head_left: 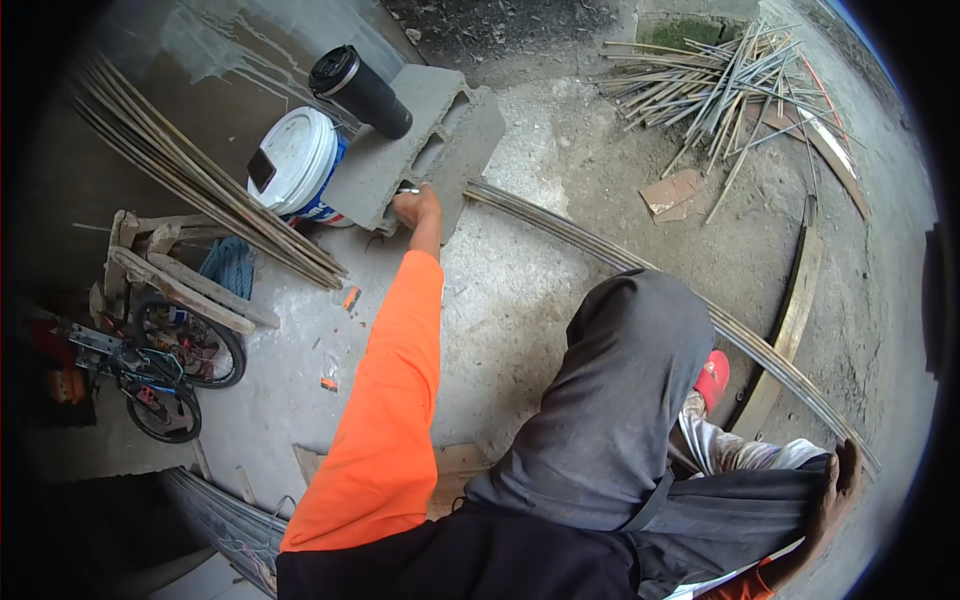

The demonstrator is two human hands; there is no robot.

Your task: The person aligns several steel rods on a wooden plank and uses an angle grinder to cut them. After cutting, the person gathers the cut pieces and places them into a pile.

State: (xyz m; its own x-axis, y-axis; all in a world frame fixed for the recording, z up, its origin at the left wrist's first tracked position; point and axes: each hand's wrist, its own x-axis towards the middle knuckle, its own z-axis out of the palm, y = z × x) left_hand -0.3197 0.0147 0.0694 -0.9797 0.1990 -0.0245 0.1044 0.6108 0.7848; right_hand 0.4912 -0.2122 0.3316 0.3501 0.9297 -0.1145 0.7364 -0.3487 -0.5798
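My left hand (418,207), at the end of an orange sleeve, reaches to a hollow in the grey concrete blocks (388,160). Its fingers are closed at the opening, by a small shiny bit; what they hold is mostly hidden. A black tumbler (370,100) with a lid and handle stands on top of the blocks. My right hand (838,492) is low at the right, beside my grey trouser leg. Its fingers look stretched out and hold nothing visible. Close to it runs a bundle of long steel rods (560,225), whose far end meets the blocks.
A white lidded bucket (303,150) carries a phone (261,170). Bent rods (190,175) lean left, near a wooden sawhorse (180,280) and a small bicycle (170,365). Cut rods (720,90) lie heaped at the back right; a wooden plank (790,330) lies at right.
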